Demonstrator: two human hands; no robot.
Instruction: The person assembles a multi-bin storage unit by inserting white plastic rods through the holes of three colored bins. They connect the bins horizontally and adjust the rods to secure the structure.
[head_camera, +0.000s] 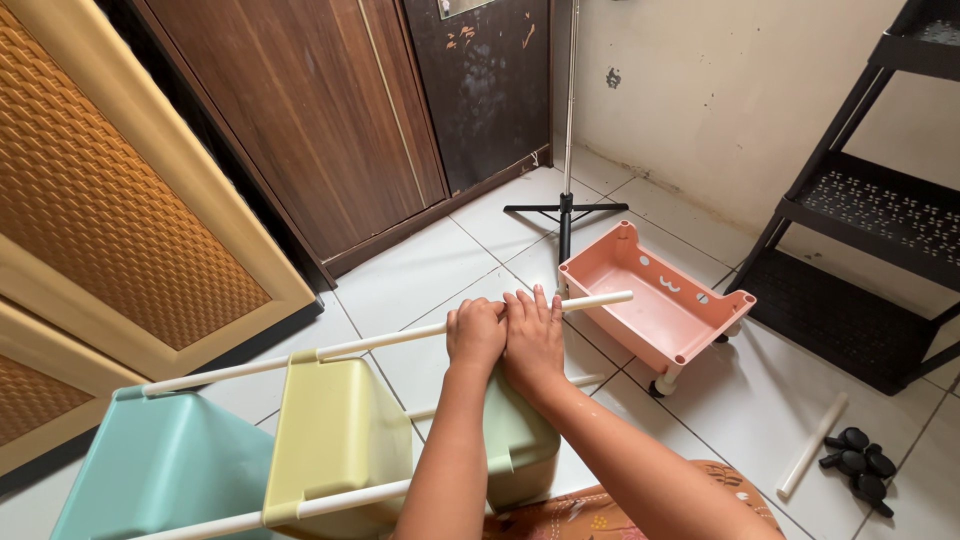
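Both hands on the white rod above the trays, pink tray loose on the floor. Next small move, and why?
Probably slide the green tray a little further along the white rod. Left hand and right hand both sit on that rod right above the tray, and the rod's free end juts past them, bare. The pink tray lies apart on the tiles.

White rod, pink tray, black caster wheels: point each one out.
White rod (390, 340), head view, bare stretch left of the hands.
Pink tray (660, 320), head view, its inner floor.
Black caster wheels (860, 467), head view, middle of the pile.

White tiled floor (420, 275), wooden wardrobe (300, 110)
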